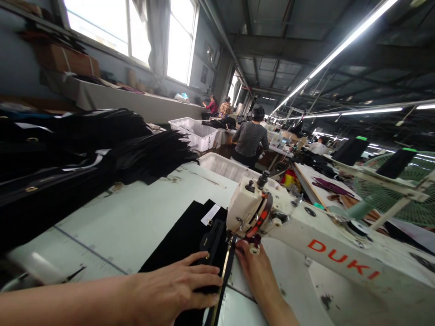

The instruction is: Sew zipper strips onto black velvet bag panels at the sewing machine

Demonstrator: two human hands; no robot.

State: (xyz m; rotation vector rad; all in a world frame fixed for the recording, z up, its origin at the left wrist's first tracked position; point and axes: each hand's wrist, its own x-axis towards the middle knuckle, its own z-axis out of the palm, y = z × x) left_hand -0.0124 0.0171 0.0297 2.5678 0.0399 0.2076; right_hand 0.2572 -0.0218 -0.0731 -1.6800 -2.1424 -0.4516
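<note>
Black fabric (183,231) with a white label (210,214) lies on the pale sewing table, its right edge under the head of a sewing machine (249,203). Along that edge runs a gold-toothed zipper (225,262). My left hand (170,290) rests flat on the fabric, fingers spread, their tips beside the zipper. Just right of the needle area, my right hand (253,267) has its fingers bent together near the zipper tape; the machine head partly hides them, and what they hold cannot be made out.
Piled black pieces (102,149) cover the table's left side. White plastic bins (220,166) stand beyond the far edge. A person in a dark top (250,138) sits with their back turned. The machine arm (340,253) and a green fan (397,190) are at the right.
</note>
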